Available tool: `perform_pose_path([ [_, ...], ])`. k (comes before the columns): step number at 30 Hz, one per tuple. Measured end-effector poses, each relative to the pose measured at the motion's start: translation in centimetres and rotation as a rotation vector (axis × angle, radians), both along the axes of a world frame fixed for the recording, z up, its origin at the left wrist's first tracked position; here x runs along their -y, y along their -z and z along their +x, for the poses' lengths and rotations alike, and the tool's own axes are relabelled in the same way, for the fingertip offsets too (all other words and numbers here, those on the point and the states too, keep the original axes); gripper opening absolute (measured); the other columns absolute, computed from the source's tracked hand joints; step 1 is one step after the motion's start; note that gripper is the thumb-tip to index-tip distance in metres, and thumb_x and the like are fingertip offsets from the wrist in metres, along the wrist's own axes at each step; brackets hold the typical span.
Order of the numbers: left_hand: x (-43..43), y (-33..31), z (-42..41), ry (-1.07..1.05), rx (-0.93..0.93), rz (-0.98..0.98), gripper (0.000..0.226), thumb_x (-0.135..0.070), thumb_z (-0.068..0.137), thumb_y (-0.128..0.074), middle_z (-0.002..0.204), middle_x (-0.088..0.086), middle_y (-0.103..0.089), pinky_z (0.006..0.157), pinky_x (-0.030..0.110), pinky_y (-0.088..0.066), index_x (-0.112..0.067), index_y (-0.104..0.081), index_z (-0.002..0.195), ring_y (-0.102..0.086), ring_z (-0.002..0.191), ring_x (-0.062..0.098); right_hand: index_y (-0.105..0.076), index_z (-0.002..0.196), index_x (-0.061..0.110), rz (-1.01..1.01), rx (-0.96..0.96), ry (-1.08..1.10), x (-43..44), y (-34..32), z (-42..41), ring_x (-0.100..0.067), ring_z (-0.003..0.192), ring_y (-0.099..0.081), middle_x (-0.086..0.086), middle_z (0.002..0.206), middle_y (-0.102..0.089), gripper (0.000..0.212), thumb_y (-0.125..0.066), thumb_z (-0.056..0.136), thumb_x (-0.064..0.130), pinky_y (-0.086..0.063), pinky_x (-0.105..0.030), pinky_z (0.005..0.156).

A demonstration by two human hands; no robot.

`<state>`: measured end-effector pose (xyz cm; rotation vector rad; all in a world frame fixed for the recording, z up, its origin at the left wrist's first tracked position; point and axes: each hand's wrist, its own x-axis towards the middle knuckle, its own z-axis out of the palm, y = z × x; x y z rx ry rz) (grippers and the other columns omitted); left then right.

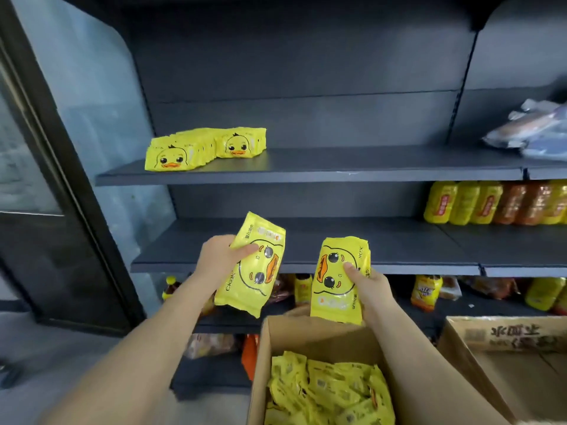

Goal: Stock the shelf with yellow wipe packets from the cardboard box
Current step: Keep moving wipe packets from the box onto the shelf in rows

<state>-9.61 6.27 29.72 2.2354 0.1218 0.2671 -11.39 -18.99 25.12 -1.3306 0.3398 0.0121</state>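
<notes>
While two packet rows (205, 148) line the shelf (337, 171), left hand (221, 256) and right hand (372, 285) fingers (351, 269) each grip one packet (254, 271).

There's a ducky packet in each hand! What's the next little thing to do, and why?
Probably lift the left hand with its packet up to the upper shelf, setting it beside the stocked packets. The right hand also holds a second packet over the cardboard box, and that shelf shows bare space.
</notes>
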Motion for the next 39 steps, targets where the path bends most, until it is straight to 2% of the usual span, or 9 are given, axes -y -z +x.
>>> perform_pose_path([
  [3, -2.7, -3.1, 1.7, 0.043, 0.036, 0.008, 0.037, -0.039, 0.080, -0.070, 0.067, 0.006, -0.058, 0.053, 0.028, -0.032, -0.005, -0.059, 0.069, -0.052, 0.059, 0.017, -0.061, 0.091, 0.016, 0.005, 0.058, 0.004, -2.4, -2.5, 1.2, -0.032, 0.082, -0.068, -0.010, 0.087, -0.070, 0.006, -0.059, 0.093, 0.021, -0.056, -0.048, 0.073],
  [9, -8.0, -7.5, 5.9, 0.099, 0.088, 0.181, 0.042, -0.041, 0.080, -0.069, 0.057, -0.003, -0.049, 0.049, 0.026, -0.027, -0.015, -0.046, 0.056, -0.046, 0.051, 0.010, -0.062, 0.093, 0.011, 0.028, 0.126, 0.076, -8.4, -5.7, 5.0, -0.030, 0.077, -0.067, -0.013, 0.087, -0.069, 0.006, -0.059, 0.092, 0.017, -0.055, -0.041, 0.066],
  [12, -10.4, -9.2, 7.9, 0.116, 0.113, 0.219, 0.040, -0.041, 0.079, -0.070, 0.058, -0.004, -0.050, 0.049, 0.025, -0.028, -0.017, -0.047, 0.056, -0.046, 0.052, 0.009, -0.062, 0.091, 0.012, 0.039, 0.118, 0.116, -11.0, -6.8, 6.9, -0.033, 0.081, -0.067, -0.014, 0.090, -0.069, 0.006, -0.060, 0.092, 0.018, -0.055, -0.048, 0.072],
  [16, -12.8, -11.2, 10.4, 0.162, 0.165, 0.237, 0.029, -0.041, 0.079, -0.070, 0.068, -0.006, -0.055, 0.050, 0.021, -0.031, -0.016, -0.057, 0.073, -0.050, 0.059, 0.005, -0.062, 0.094, 0.013, -0.015, 0.123, 0.152, -12.8, -8.2, 9.1, -0.037, 0.090, -0.066, -0.015, 0.097, -0.069, 0.008, -0.060, 0.092, 0.021, -0.053, -0.056, 0.082],
  [20, -14.2, -13.3, 13.5, 0.144, 0.231, 0.273, 0.034, -0.041, 0.080, -0.069, 0.066, -0.008, -0.047, 0.050, 0.023, -0.027, -0.020, -0.046, 0.067, -0.043, 0.060, 0.007, -0.063, 0.099, 0.012, -0.055, 0.144, 0.167, -13.6, -9.2, 11.9, -0.037, 0.088, -0.067, -0.016, 0.098, -0.069, 0.012, -0.061, 0.092, 0.021, -0.053, -0.056, 0.082],
  [27, -15.1, -16.6, 20.1, 0.161, 0.271, 0.331, 0.035, -0.042, 0.079, -0.070, 0.068, -0.001, -0.052, 0.056, 0.028, -0.031, -0.013, -0.052, 0.070, -0.049, 0.065, 0.014, -0.061, 0.100, 0.011, -0.041, 0.200, 0.164, -14.5, -11.6, 18.0, -0.037, 0.088, -0.066, -0.014, 0.094, -0.068, 0.011, -0.059, 0.092, 0.018, -0.053, -0.053, 0.082],
  [31, -14.9, -18.5, 23.7, 0.195, 0.253, 0.361, 0.032, -0.041, 0.080, -0.069, 0.072, -0.002, -0.057, 0.056, 0.025, -0.033, -0.010, -0.063, 0.082, -0.050, 0.064, 0.011, -0.060, 0.095, 0.013, -0.043, 0.215, 0.168, -14.8, -13.2, 21.7, -0.036, 0.088, -0.066, -0.013, 0.094, -0.067, 0.007, -0.060, 0.092, 0.019, -0.053, -0.054, 0.082],
  [35, -14.6, -20.3, 27.8, 0.250, 0.255, 0.346, 0.040, -0.041, 0.080, -0.068, 0.083, 0.008, -0.062, 0.061, 0.028, -0.037, -0.003, -0.065, 0.093, -0.054, 0.069, 0.018, -0.058, 0.098, 0.013, -0.021, 0.216, 0.211, -15.3, -14.6, 24.7, -0.036, 0.087, -0.065, -0.013, 0.095, -0.066, 0.009, -0.060, 0.092, 0.019, -0.053, -0.052, 0.080],
  [39, -14.1, -21.5, 33.1, 0.329, 0.245, 0.379, 0.034, -0.039, 0.080, -0.070, 0.091, 0.005, -0.067, 0.065, 0.030, -0.046, -0.011, -0.067, 0.099, -0.063, 0.080, 0.020, -0.057, 0.097, 0.013, -0.040, 0.208, 0.253, -16.1, -15.4, 28.1, -0.036, 0.086, -0.063, -0.012, 0.092, -0.064, 0.010, -0.060, 0.092, 0.021, -0.053, -0.053, 0.078],
])
